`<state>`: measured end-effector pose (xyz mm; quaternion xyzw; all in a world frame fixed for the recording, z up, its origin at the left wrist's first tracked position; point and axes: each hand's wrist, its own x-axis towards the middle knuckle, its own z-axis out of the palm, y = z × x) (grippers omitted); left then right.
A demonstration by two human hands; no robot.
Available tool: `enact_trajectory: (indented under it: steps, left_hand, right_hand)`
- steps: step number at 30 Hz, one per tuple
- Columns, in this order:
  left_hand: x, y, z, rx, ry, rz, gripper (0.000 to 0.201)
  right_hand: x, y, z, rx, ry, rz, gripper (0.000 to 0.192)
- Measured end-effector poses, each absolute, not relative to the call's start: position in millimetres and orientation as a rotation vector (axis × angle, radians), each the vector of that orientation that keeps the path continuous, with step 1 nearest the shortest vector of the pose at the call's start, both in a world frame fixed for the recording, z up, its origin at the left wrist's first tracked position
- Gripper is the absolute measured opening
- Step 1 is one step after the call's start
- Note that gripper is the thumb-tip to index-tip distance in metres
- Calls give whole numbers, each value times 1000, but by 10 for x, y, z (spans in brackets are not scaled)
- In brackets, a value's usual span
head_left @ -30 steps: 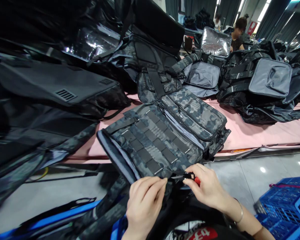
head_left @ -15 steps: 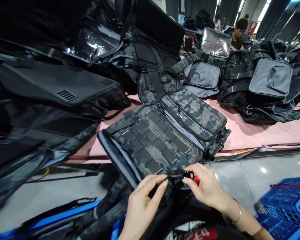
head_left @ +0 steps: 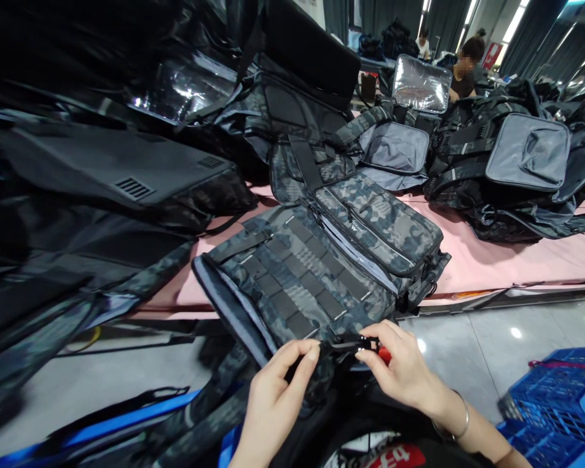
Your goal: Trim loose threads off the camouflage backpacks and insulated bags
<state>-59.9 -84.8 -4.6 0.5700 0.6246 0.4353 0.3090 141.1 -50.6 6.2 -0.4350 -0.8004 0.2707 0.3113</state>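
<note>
Camouflage bags (head_left: 331,260) on pink table (head_left: 507,260)

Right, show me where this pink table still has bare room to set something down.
The pink table is bare right of the camo bag, in front of the dark bag pile. A smaller patch lies left of that bag, beside the black bags. The back and left are crowded. Both hands work at the bag's near edge.

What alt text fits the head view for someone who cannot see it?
Two bare hands work at the near edge of a camouflage bag on a pink table: the left hand pinches its fabric, the right hand holds a small red-handled tool against it. More bags are piled behind.
</note>
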Motion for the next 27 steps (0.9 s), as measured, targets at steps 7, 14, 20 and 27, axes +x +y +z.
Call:
enact_trajectory:
  steps: [7,14,20,27]
  left_hand:
    - [-565,-857,-37,1483,1644,1081,27]
    - [-549,-864,-21,1566,1594,1058,24]
    - [-540,-877,-66,1467,1652,1184,25]
    - [-570,-882,-123,1372,1677,1184,25]
  right_hand:
    - [1372,-495,65,-1117,-2102,735,16]
    - [1256,-510,-75,-1102,-1784,1057,12]
    - [1247,-488,-120,-1041,-1637,1133,11]
    - [1321,-518,-105,-981,-2003,670,16]
